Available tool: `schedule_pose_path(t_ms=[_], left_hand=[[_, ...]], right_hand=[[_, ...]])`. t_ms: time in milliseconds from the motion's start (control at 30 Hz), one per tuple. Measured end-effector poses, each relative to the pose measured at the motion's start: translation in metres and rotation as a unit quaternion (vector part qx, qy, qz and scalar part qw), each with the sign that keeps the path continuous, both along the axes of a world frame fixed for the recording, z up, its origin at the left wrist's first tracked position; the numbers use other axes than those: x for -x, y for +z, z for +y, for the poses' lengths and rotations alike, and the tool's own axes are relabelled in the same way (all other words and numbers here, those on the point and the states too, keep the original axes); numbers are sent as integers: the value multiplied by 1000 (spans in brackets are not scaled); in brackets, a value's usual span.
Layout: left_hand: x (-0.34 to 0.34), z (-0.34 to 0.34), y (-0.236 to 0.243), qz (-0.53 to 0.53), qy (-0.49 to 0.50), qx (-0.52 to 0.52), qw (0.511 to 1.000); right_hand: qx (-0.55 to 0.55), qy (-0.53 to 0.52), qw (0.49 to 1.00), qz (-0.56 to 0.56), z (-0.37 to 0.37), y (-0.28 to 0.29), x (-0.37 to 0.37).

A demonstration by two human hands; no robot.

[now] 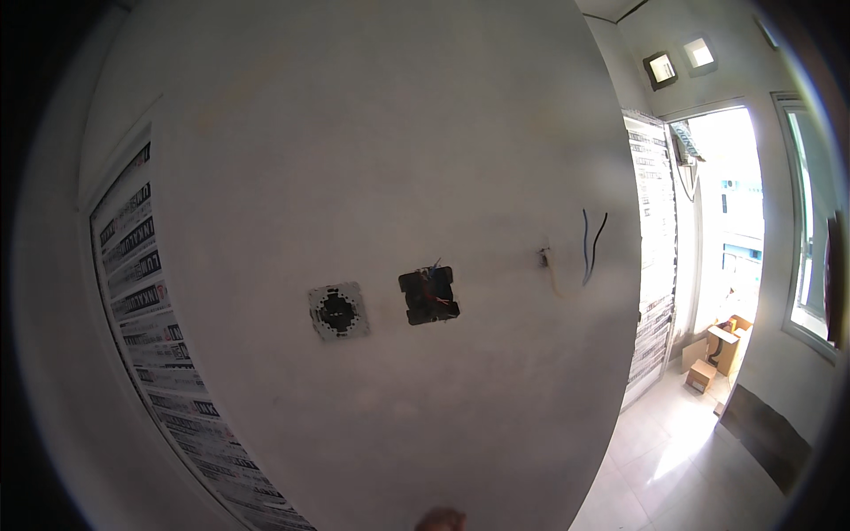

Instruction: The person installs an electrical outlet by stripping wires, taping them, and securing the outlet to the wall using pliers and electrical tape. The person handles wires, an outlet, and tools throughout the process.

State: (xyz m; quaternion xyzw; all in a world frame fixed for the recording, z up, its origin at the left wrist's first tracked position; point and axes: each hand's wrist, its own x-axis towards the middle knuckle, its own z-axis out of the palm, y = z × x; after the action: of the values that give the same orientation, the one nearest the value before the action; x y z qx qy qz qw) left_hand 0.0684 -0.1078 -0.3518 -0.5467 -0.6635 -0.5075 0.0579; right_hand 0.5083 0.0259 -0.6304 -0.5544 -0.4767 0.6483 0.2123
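At the bottom edge only a small, dim piece of a hand shows, most likely my right hand (441,519). Its fingers are cut off by the frame, so what it holds, if anything, stays hidden. My left hand is out of sight. Above the hand, a black square wall box (430,296) sits in the wall with thin wires at its top and inside. Left of it is a grey square socket frame (337,311) with a dark round middle. Further right, a pale wire (553,276) hangs from a small hole, and a blue wire (586,248) and black wire (598,244) stick out.
The pale wall (398,159) fills most of the view. Door or window frames wrapped in printed film (146,257) stand at the left and right. Beyond the wall's right edge, a bright doorway (722,203) opens over a tiled floor (651,465), with cardboard boxes (701,376) beside it.
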Motion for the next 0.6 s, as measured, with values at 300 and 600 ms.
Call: schedule_pose_path(t_ms=[300,600], left_hand=[[-61,-65,-129,-171,9,400,900],[-93,-90,-142,-205,78,404,888]], right_hand=[[117,38,984,-131,-49,2,-87],[138,67,977,-151,-41,-2,-128]])
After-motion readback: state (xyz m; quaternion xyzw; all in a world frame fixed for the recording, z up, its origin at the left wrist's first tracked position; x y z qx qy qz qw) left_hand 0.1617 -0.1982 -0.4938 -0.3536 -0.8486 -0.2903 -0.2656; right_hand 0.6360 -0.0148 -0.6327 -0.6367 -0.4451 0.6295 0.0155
